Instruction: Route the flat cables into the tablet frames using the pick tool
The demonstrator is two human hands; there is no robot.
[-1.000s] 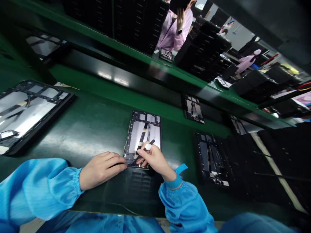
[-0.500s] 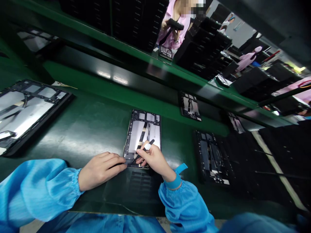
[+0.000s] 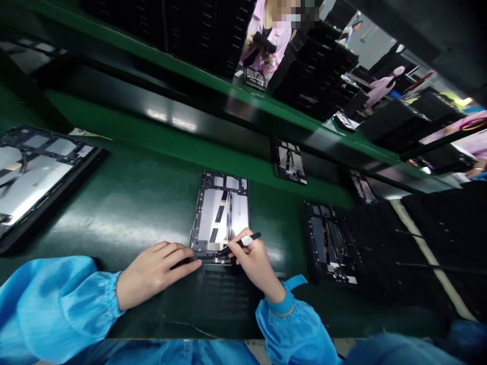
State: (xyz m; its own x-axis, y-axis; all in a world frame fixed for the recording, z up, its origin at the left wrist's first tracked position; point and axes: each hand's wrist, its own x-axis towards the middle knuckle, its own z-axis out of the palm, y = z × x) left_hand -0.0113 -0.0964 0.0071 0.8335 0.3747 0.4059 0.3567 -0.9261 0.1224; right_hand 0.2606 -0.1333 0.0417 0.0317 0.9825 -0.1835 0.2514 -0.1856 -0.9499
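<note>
Both hands meet at the near edge of the tablet frame (image 3: 222, 213), which lies flat and open on the green belt (image 3: 144, 203) straight ahead of me. My left hand (image 3: 158, 268) rests palm down, fingers stretched out together and gripping nothing, their tips touching the frame's near left corner. My right hand (image 3: 254, 261) pinches a thin black tool (image 3: 243, 241) with a white band. Its tip is down on the frame's near edge, just beside my left fingertips. A second frame (image 3: 34, 177) lies well off to my left.
</note>
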